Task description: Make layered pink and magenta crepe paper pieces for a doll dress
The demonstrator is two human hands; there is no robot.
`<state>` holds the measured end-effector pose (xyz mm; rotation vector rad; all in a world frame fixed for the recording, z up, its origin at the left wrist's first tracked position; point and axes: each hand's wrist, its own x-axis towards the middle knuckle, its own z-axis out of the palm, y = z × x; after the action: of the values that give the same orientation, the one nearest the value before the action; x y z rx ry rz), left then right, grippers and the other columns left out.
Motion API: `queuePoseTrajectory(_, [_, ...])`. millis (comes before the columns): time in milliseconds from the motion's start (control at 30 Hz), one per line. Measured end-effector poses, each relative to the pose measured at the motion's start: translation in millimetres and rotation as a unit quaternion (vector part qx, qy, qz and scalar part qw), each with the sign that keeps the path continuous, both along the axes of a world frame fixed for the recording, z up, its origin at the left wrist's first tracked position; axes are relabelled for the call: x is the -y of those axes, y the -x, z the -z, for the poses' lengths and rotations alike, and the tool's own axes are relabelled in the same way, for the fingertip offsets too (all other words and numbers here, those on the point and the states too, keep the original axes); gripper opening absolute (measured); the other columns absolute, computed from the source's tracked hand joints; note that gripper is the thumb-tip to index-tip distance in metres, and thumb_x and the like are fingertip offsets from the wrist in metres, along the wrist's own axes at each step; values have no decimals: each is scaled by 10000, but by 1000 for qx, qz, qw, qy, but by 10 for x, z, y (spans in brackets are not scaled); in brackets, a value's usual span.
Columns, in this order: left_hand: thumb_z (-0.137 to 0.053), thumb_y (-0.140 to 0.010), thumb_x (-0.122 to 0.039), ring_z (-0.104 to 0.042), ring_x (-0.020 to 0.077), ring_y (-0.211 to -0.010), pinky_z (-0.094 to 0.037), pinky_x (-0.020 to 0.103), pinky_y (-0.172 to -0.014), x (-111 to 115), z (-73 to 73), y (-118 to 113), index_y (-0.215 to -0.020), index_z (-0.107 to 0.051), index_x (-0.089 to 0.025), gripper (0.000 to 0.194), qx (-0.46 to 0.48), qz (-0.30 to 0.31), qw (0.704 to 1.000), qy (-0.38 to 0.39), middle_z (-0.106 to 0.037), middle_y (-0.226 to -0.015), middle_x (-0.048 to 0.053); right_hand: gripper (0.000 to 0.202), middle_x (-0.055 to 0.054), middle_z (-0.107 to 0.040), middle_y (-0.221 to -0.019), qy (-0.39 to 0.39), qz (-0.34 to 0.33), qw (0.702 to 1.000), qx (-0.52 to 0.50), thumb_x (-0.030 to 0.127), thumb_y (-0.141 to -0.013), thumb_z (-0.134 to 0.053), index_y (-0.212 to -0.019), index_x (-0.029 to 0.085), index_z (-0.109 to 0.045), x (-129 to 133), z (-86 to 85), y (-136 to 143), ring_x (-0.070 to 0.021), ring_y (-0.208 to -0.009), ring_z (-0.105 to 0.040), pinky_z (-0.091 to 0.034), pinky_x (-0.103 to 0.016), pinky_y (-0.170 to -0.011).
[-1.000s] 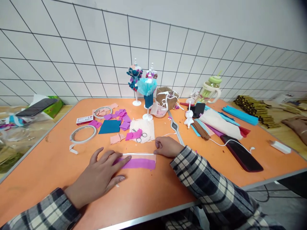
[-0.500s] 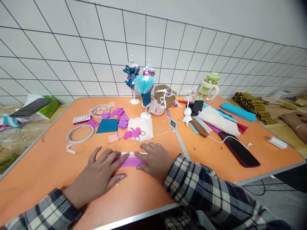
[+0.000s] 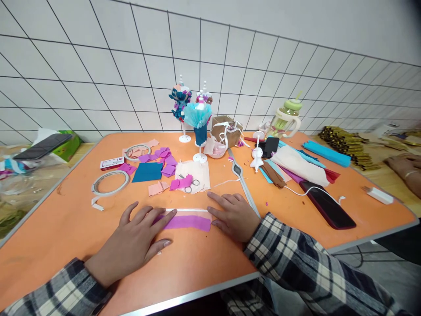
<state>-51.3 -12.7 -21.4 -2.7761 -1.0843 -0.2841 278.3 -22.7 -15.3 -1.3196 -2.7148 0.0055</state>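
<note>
A purple strip (image 3: 189, 222) lies flat on the orange table, with a pale pink strip along its upper side and a narrow white strip (image 3: 192, 210) along the top edge. My left hand (image 3: 134, 237) rests spread over the left end, its index fingertip on the white strip. At the right end, my right hand (image 3: 235, 215) touches the strips with its fingertips, fingers apart. Beyond them lie scissors (image 3: 188, 190) partly under folded magenta paper (image 3: 180, 182), on a cream sheet (image 3: 202, 173).
Tape rolls (image 3: 111, 183), a dark blue square (image 3: 147, 172) and purple scraps are at the left. Decorated figures on white stands (image 3: 199, 157) are at the back. A phone (image 3: 327, 205), paper rolls and a bottle (image 3: 285, 118) are on the right, with another person's hand beyond.
My right hand has slid right along the strips to their right end, uncovering more of the purple and white strips. My left hand has stayed in place.
</note>
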Motion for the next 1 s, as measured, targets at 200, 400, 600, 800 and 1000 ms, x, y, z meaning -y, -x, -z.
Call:
queuePoseTrajectory(200, [-570, -931, -568, -625, 352, -1077, -215, 579, -1085, -8, 3, 13, -1504, -478, -293, 642, -7, 10, 1000, -8, -729, -1179, 114, 381, -53, -463, -1571, 6, -10, 1000, -1, 456, -990, -539, -1298, 259, -648, 7, 27, -72, -303, -1156, -543, -365, -469, -889])
queuePoseTrajectory(400, [-572, -947, -511, -651, 336, -1089, -190, 557, -1126, 14, -7, 20, -1592, -287, -279, 742, 41, 1, 999, -11, -729, -1247, 107, 477, -113, -688, -1288, 12, 70, 992, -106, 133, -994, -396, -1449, 207, -522, -116, -157, 52, -247, -1093, -607, -365, -417, -867])
queuePoseTrajectory(600, [-530, -972, -422, -633, 322, -1148, -238, 571, -1120, -24, 50, 75, -1554, -299, -263, 646, 61, -42, 997, 27, -708, -1258, 123, 321, -122, -712, -1115, 97, 26, 986, -130, 375, -972, -537, -1142, 181, -728, -399, -233, 765, -274, -1063, -606, -425, -399, -882])
queuePoseTrajectory(800, [-492, -987, -359, -595, 313, -1206, -390, 527, -1059, 39, -12, 157, -1501, -348, -258, 542, 146, -75, 985, 44, -670, -1311, 126, 233, -75, -709, -1092, 169, 12, 970, -174, 372, -909, -636, -1029, 203, -742, -591, -53, 1129, -232, -1027, -628, -445, -330, -826])
queuePoseTrajectory(1000, [-453, -998, -454, -638, 288, -1181, -536, 420, -977, -88, -297, 104, -1268, -591, -231, 376, 331, -149, 906, 218, -688, -1281, 114, 194, 14, -717, -860, 238, 18, 947, -216, 377, -890, -678, -969, 206, -725, -625, -152, 890, -130, -774, -627, -381, -224, -626])
